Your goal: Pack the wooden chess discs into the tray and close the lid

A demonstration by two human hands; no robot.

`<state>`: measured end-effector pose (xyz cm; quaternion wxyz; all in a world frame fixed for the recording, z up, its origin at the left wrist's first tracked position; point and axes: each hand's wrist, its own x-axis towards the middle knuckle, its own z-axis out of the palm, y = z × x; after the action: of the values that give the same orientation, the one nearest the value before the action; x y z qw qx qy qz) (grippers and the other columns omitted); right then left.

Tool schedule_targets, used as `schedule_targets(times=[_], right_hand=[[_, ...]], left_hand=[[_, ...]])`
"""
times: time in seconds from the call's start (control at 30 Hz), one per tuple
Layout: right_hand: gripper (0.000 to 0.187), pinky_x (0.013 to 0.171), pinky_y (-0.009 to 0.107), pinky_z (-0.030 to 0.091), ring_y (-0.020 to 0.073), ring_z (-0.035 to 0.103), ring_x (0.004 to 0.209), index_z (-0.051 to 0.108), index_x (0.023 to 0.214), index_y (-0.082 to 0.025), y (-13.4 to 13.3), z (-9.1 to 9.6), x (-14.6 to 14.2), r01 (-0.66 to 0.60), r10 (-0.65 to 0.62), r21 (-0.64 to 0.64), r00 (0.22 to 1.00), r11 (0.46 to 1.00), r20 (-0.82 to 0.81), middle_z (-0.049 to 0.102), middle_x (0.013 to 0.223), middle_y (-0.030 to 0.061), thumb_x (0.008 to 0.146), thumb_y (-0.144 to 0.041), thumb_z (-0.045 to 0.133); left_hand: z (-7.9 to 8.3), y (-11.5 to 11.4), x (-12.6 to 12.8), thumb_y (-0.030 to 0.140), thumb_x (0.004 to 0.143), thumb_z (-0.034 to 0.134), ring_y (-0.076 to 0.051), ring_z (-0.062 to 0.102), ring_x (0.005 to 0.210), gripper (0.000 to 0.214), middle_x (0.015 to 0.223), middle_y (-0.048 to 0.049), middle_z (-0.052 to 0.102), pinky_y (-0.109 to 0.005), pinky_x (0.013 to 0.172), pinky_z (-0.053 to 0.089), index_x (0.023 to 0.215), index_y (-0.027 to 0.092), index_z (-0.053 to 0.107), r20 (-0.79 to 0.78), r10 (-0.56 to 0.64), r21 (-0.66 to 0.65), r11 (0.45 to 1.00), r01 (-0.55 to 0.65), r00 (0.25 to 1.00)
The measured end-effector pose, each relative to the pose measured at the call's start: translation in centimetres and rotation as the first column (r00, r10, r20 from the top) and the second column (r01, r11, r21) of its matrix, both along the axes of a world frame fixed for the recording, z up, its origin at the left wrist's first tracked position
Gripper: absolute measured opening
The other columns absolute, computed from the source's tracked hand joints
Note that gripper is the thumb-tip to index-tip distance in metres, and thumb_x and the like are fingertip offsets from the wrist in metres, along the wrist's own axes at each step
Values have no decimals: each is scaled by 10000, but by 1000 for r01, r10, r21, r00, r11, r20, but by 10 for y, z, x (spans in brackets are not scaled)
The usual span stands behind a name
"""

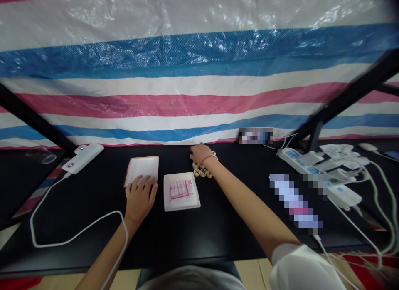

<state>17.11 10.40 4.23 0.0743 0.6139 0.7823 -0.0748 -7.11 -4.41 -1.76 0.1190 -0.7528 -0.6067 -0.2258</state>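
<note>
Right hand [201,153] at the far edge of the table [218,240], fingers curled down around the top of a cluster of wooden discs [199,170]; cannot tell whether they grip one. Red bracelet [206,159] on that wrist. Discs are round, flat, pale wood, with dark carved characters on top. About five show, lying touching or nearly so, just right of the top corner of a white dish [181,202]. One more peeks out beside the knuckles.

Dish has a raised rim and a grid drawn in red [181,189] on its face, a little off-centre. Left hand [140,198] lies flat and open, fingers spread on a blank white tray [141,167], just left of the dish.

Further out: power bank [82,158] with white cable [75,234], glass cup [41,154], power strip [299,161], striped tarp [199,94] behind.
</note>
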Motion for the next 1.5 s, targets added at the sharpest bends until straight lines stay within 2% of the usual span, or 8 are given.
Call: schedule_targets(times=[0.17, 0.3, 0.4, 0.63, 0.8, 1.07, 1.4, 1.5], right_hand=[[259, 843, 347, 463, 281, 585, 1082, 695, 1066, -103, 4, 5, -4, -6, 6, -20, 1000, 1000, 18, 673, 1100, 198, 859, -165, 552], [262, 884, 359, 446, 289, 581, 1103, 679, 1086, -102, 2, 11, -7, -17, 16, 43, 1000, 999, 8, 672, 1107, 191, 872, -185, 554], [287, 852, 327, 453, 253, 613, 1046, 641, 1150, -164, -13, 16, -9, -13, 36, 147, 987, 989, -155, 684, 1092, 133, 916, -264, 510], [271, 738, 209, 461, 116, 639, 759, 615, 1109, -169, -79, -6, -21, -122, 212, 178, 706, 976, -676, 688, 866, 11, 839, -167, 606], [198, 728, 226, 470, 130, 628, 808, 614, 994, -174, -96, -30, -37, -233, 320, 219, 712, 947, -625, 651, 924, 30, 809, -104, 624], [187, 782, 226, 480, 133, 627, 921, 621, 1030, -204, -97, -47, -41, -265, 397, 304, 729, 915, -558, 634, 1043, 44, 859, -132, 599], [283, 899, 259, 488, 150, 607, 1019, 632, 1052, -186, -97, -45, -36, -270, 450, 367, 652, 890, -610, 627, 1104, 71, 817, -45, 560], [322, 921, 258, 474, 148, 604, 1040, 630, 1091, -189, -82, -31, -15, -136, 359, 370, 678, 919, -641, 619, 1143, 69, 819, -50, 526]], left_hand=[[19, -3, 17, 282, 949, 427, -243, 604, 1035, 300, 1168, -115, 642, -395, 915, 479, 1158, 174, 613, 42, -175, -5, 984, 176, 984], [24, -14, 38, 282, 936, 437, -199, 666, 824, 278, 1141, -117, 625, -316, 717, 551, 1120, 169, 612, 80, -118, -83, 989, 125, 990], [17, -21, 46, 259, 921, 453, -169, 668, 702, 248, 1177, -117, 603, -300, 634, 558, 1084, 185, 625, 80, -109, -159, 980, 121, 991], [1, -27, 45, 216, 906, 455, -217, 675, 892, 228, 1212, -154, 573, -350, 791, 574, 1076, 168, 600, 173, -167, -150, 970, 193, 971], [3, -11, 40, 209, 900, 437, -222, 673, 953, 362, 1217, -151, 585, -330, 740, 582, 1255, 167, 494, 332, -41, -170, 980, 103, 942], [0, 24, 38, 133, 839, 437, -237, 663, 1010, 394, 1215, -138, 635, -356, 810, 571, 1212, 145, 562, 294, -32, -203, 975, 95, 955], [-2, 29, 38, 165, 829, 478, -233, 646, 1051, 416, 1202, -113, 647, -375, 883, 540, 1238, 164, 555, 313, -85, -256, 952, 170, 946], [7, 29, 41, 193, 826, 512, -233, 634, 1073, 444, 1244, -109, 616, -354, 862, 539, 1269, 177, 534, 294, -111, -275, 941, 196, 949]])
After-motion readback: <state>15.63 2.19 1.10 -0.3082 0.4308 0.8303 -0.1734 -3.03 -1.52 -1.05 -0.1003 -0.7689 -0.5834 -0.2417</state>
